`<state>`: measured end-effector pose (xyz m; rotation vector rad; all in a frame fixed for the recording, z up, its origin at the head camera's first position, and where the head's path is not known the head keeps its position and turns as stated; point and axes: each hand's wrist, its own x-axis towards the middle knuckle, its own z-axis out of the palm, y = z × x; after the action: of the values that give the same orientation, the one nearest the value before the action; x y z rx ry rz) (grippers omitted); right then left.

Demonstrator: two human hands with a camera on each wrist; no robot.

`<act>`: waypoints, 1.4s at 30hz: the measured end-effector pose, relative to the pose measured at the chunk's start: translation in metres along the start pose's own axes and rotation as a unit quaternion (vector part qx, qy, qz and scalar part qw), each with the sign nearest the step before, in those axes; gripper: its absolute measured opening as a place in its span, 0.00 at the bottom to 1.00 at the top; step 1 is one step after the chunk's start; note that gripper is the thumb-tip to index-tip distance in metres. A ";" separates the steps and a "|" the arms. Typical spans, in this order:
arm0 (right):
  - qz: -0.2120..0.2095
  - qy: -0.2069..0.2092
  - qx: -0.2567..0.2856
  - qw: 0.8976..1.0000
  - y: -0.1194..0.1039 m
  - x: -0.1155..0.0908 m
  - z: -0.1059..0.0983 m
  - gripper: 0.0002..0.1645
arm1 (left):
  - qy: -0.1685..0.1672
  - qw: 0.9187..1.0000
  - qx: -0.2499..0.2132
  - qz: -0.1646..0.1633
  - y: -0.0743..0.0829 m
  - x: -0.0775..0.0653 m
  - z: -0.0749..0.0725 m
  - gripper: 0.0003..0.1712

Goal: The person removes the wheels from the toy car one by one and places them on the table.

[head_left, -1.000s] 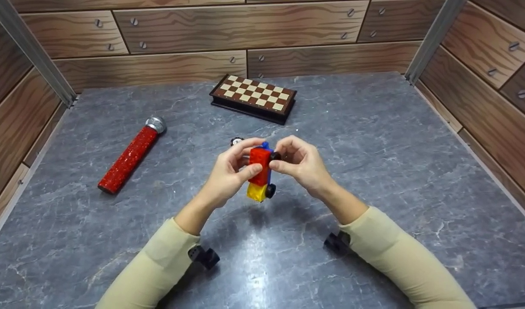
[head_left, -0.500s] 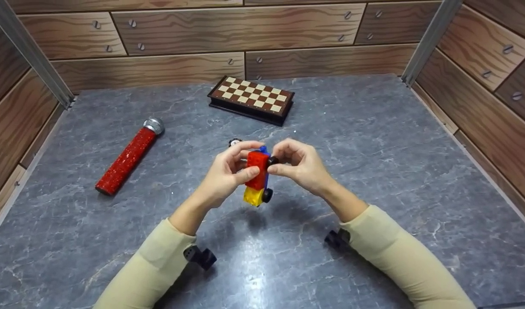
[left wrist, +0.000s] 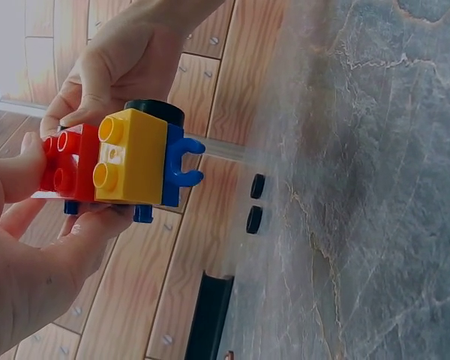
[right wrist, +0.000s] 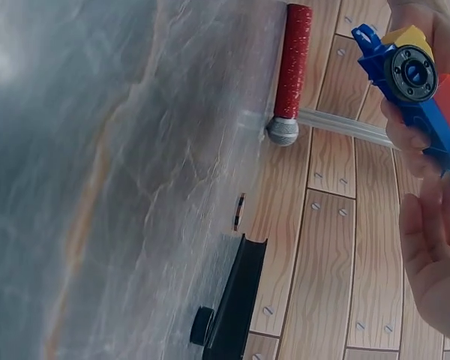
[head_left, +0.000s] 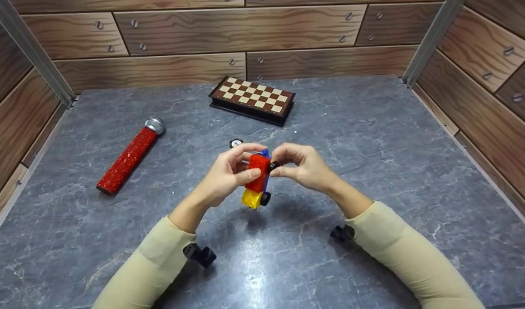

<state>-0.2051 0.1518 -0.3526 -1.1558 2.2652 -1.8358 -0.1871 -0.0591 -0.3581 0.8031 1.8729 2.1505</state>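
My left hand [head_left: 223,178] grips a toy car [head_left: 258,174] of red and yellow bricks on a blue base, thumb on the red brick. The car is off the table, its yellow end toward me. My right hand [head_left: 305,167] pinches a black wheel [head_left: 274,166] at the far end of the car's right side; whether it is fully seated cannot be told. Another black wheel [right wrist: 411,73] sits on the base by the yellow brick. In the left wrist view, that yellow brick [left wrist: 131,157] shows bare studs, and a blue hook [left wrist: 186,161] juts from the end.
Beyond my left hand lies a small round piece [head_left: 235,143] with a white centre. Two black wheels [left wrist: 257,186] show on the table in the left wrist view. A folded chessboard box [head_left: 253,99] lies at the back, and a red glittery microphone [head_left: 131,154] on the left.
Both hands and the car have come slightly nearer to me. The wheel between my right fingers now looks more tilted against the car's side. My left hand keeps its grip.
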 end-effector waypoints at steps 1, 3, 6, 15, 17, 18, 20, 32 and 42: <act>0.002 -0.003 -0.002 1.000 0.000 0.000 0.000 0.09 | 0.000 1.000 0.003 0.000 0.000 0.000 0.000 0.23; 0.005 -0.006 -0.002 1.000 0.001 0.000 0.001 0.09 | 0.000 1.000 0.011 0.001 -0.001 0.000 -0.001 0.23; 0.006 -0.008 0.002 1.000 0.002 0.000 0.001 0.09 | 0.001 1.000 0.021 0.002 -0.002 0.000 -0.002 0.22; -0.018 -0.024 -0.007 1.000 0.002 0.002 -0.002 0.07 | -0.005 1.000 0.011 -0.003 0.000 -0.001 -0.002 0.23; -0.024 -0.026 -0.012 0.999 0.002 0.002 -0.002 0.07 | -0.005 1.000 0.007 -0.007 0.000 -0.001 -0.003 0.24; -0.028 -0.027 -0.014 0.999 0.002 0.002 -0.002 0.07 | -0.005 1.000 0.006 -0.009 0.000 -0.001 -0.003 0.24; -0.031 -0.028 -0.020 0.999 0.002 0.002 -0.002 0.07 | -0.003 1.000 0.002 -0.015 0.000 -0.001 -0.003 0.24; 0.001 -0.015 0.042 0.999 0.009 -0.008 0.009 0.09 | 0.015 0.999 0.005 -0.034 0.000 -0.006 -0.003 0.26; -0.045 0.004 0.011 0.999 0.000 -0.008 0.005 0.12 | -0.002 1.000 0.025 -0.001 0.008 -0.002 0.001 0.29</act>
<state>-0.1968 0.1519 -0.3579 -1.2710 2.2256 -1.8935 -0.1832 -0.0610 -0.3513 0.8138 1.9322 2.1077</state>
